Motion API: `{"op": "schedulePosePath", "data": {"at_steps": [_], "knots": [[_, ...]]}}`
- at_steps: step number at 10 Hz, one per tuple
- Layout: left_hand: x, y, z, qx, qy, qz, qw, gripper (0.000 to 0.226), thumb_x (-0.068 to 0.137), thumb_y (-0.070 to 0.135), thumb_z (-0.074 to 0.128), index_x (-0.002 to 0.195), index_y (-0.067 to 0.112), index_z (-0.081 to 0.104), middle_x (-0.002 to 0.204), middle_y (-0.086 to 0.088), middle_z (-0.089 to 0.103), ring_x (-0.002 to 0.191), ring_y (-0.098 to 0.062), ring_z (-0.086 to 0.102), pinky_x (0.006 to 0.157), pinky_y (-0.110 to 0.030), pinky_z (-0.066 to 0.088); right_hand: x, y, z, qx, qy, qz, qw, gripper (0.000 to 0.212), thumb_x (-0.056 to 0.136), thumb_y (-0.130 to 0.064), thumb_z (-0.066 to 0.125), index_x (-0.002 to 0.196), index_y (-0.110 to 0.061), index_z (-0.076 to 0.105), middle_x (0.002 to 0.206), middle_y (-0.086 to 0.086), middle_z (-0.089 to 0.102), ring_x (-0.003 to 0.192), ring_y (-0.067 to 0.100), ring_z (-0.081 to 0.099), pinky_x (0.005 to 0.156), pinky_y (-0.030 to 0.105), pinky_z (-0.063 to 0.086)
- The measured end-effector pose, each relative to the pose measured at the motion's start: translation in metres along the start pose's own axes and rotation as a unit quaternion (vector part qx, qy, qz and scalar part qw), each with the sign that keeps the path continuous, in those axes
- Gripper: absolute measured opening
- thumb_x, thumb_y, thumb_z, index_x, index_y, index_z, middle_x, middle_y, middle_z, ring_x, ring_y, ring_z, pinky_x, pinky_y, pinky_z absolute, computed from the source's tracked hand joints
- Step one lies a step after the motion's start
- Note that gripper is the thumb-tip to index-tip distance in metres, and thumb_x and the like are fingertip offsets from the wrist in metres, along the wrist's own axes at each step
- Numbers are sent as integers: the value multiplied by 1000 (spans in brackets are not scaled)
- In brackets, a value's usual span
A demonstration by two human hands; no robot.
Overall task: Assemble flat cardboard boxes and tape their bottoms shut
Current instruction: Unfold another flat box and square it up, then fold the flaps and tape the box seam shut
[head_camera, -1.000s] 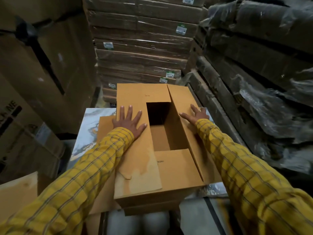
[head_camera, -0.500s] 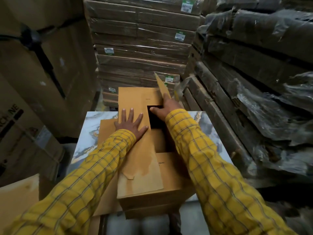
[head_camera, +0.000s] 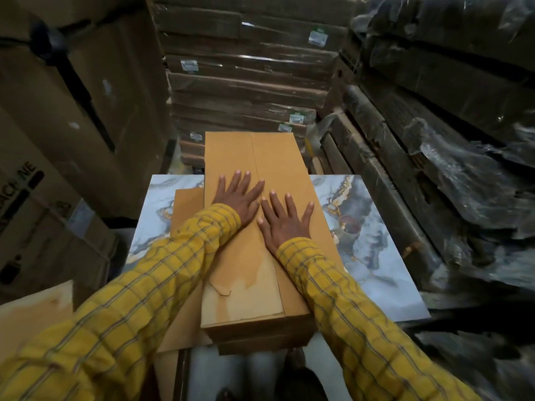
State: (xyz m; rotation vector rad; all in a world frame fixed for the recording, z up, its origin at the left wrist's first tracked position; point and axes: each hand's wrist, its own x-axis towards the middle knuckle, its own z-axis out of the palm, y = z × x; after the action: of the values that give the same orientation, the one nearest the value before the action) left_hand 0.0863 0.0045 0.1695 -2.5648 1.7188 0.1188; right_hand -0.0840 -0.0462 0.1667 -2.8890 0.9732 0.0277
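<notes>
Box [head_camera: 269, 157] lies lengthwise on the marbled tabletop [head_camera: 362, 244], its two long flaps folded shut and meeting at a seam down the middle. Both hands lie flat on it, fingers straight and spread, gripping nothing: the left hand [head_camera: 240, 198] presses the left flap, the right hand [head_camera: 285, 222] the right flap, thumbs nearly touching at the seam. Flat cardboard [head_camera: 186, 204] shows under the box on its left. Wrapped stacks of flat boxes [head_camera: 246, 82] stand behind the tabletop and to its right.
</notes>
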Motion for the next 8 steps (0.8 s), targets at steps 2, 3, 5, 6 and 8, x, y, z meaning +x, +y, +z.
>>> {"op": "schedulePosePath", "data": {"at_steps": [2, 3, 5, 6, 8], "knots": [[44, 17, -11, -109, 9, 43, 993, 60, 107, 44, 21, 160, 23, 3, 167, -12, -1, 154, -31, -2, 123, -49, -2, 4, 2, 1, 12, 17, 25, 999, 73, 103, -58, 20, 162, -16, 7, 170, 1, -2, 156, 24, -2, 117, 67, -8], [64, 18, -11, -93, 25, 63, 993, 64, 105, 47, 29, 160, 18, 13, 166, -18, 5, 153, -35, 4, 122, -50, 3, 10, 16, -11, 71, 38, 20, 997, 67, 99, -52, 40, 157, -17, 32, 165, 3, 23, 149, 26, 23, 122, 54, 10], [76, 23, -9, -65, 41, 133, 988, 63, 105, 45, 26, 157, 10, 23, 164, -22, 10, 152, -40, 5, 122, -50, 5, 36, 126, -11, 332, 280, 114, 894, 18, 87, -18, 60, 86, -8, 75, 89, 13, 67, 84, 33, 63, 77, 43, 54], [73, 28, -9, -108, 39, 208, 971, 72, 95, 43, 11, 153, 6, 33, 162, -22, 18, 151, -40, 12, 121, -47, 6, 49, 189, 30, 267, 104, 273, 918, 18, 89, -18, 61, 85, -6, 73, 95, 19, 69, 91, 37, 66, 78, 36, 51], [79, 26, -5, -151, 53, 220, 962, 68, 93, 38, 21, 150, 6, 41, 160, -20, 26, 149, -36, 23, 122, -46, 15, 50, 244, 114, 186, -160, 279, 928, 50, 91, -25, 64, 136, -4, 57, 147, 16, 47, 130, 32, 50, 101, 28, 41]]}}
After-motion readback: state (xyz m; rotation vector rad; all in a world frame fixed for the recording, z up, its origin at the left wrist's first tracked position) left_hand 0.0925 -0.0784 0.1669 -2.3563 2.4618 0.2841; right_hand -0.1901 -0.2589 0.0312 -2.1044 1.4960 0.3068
